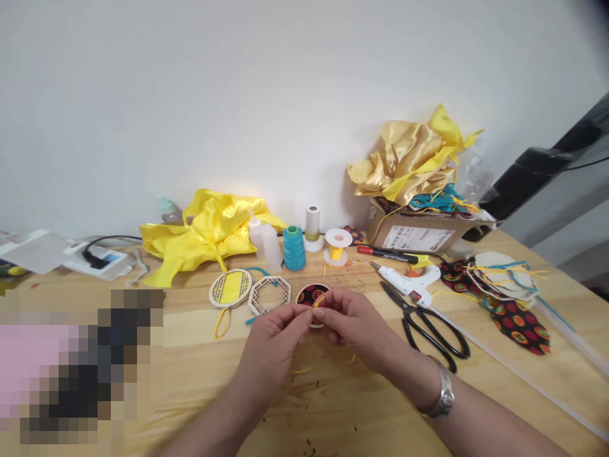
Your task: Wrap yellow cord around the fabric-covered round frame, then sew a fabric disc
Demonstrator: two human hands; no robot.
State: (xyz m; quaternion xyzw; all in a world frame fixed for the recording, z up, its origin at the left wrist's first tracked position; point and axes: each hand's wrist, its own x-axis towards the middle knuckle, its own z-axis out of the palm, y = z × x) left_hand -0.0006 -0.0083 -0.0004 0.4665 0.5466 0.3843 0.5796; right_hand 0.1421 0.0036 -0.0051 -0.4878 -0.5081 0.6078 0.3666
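Note:
My left hand (278, 339) and my right hand (356, 327) meet at the middle of the table, thumbs and fingertips pinched together. A short piece of thin yellow cord (320, 302) shows between the fingertips. Just beyond and partly under them is a round wooden-rimmed piece filled with dark patterned fabric (310, 294); my fingers hide its near part. To its left lie an octagonal wooden lattice frame (252, 298) and a round lattice frame backed with yellow cloth (231, 288), which has a yellow cord loop (220, 324).
Behind stand squeeze bottles (271, 247), a teal thread cone (294, 249) and a yellow cord spool (335, 252). Black scissors (431, 320), a white glue gun (412, 282) and a marker (390, 255) lie right. A cardboard box (419, 233) overflows with fabric. Yellow satin (200, 231) lies left.

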